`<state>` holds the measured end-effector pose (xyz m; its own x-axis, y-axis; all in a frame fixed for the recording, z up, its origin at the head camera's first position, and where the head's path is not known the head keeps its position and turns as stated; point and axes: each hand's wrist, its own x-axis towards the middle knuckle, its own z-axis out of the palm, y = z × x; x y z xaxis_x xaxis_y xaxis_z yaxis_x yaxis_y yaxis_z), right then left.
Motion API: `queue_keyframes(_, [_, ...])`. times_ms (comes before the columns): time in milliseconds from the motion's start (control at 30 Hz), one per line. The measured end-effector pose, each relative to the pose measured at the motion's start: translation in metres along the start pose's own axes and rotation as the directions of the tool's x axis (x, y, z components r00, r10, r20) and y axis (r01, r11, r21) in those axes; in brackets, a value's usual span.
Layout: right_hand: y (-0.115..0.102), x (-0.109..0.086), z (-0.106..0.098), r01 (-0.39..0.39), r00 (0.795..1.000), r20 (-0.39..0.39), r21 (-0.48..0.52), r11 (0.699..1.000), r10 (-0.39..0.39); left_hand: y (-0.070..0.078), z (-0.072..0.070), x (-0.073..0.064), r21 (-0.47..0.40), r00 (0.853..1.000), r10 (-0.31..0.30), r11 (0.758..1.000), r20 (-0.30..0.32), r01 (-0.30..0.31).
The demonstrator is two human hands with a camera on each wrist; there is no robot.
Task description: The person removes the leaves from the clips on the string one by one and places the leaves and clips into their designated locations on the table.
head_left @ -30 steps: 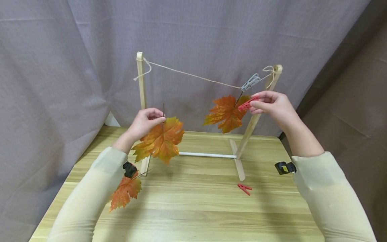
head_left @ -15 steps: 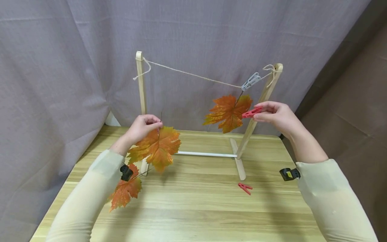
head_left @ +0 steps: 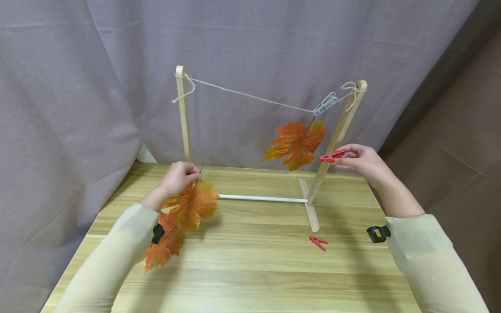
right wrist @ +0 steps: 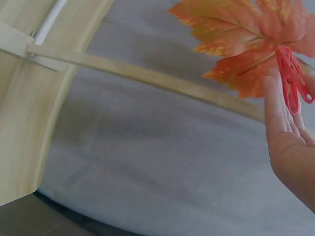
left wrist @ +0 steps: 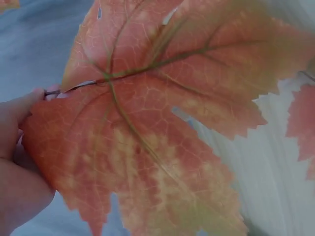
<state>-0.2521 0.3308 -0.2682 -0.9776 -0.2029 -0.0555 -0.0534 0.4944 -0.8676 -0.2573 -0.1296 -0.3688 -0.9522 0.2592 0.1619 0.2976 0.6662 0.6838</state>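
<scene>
My left hand [head_left: 179, 179] pinches the thin stem of an orange-yellow maple leaf [head_left: 193, 204], which hangs below the fingers and fills much of the left wrist view. Behind and below it, a second orange leaf [head_left: 160, 250] lies at the table's left, partly covered by the held leaf and the sleeve. My right hand [head_left: 362, 163] holds a red clothespin [head_left: 332, 157] between thumb and fingers, in front of the right post. Up on the string [head_left: 250, 96], a pale blue clothespin [head_left: 325, 104] grips the stem of a hanging leaf [head_left: 296, 144].
The wooden stand has a left post [head_left: 183, 117], a right post [head_left: 336, 139] and a white bar [head_left: 262, 198] low between them. Another red clothespin [head_left: 318, 243] lies on the wooden table [head_left: 250, 278] by the right foot. A grey curtain [head_left: 242, 39] hangs behind.
My left hand has come down and slightly left with its leaf, which now overlaps the lying leaf. The right hand has moved down and right, carrying the red clothespin away from the hanging leaf.
</scene>
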Motion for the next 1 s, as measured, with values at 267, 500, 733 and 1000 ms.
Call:
queue_keyframes(267, [0.021, -0.005, -0.006, -0.063, 0.998, -0.036, -0.130, 0.990, 0.059, -0.008, 0.002, -0.007, 0.057, 1.000, 0.011, 0.998, 0.006, -0.011])
queue_keyframes(500, [0.033, -0.005, -0.006, -0.087, 0.996, -0.050, -0.193, 0.977, 0.079, -0.019, 0.005, -0.012, 0.166, 1.000, 0.024, 0.986, 0.015, -0.026])
queue_keyframes(733, [0.053, -0.008, 0.001, -0.096, 0.994, -0.071, -0.195, 0.976, 0.084, -0.031, 0.003, -0.023, 0.204, 0.996, 0.045, 0.977, 0.083, -0.061])
queue_keyframes(1000, [0.086, -0.020, 0.007, -0.179, 0.981, -0.093, -0.118, 0.977, 0.169, -0.047, -0.011, -0.031, 0.157, 0.968, 0.053, 0.983, 0.246, -0.094])
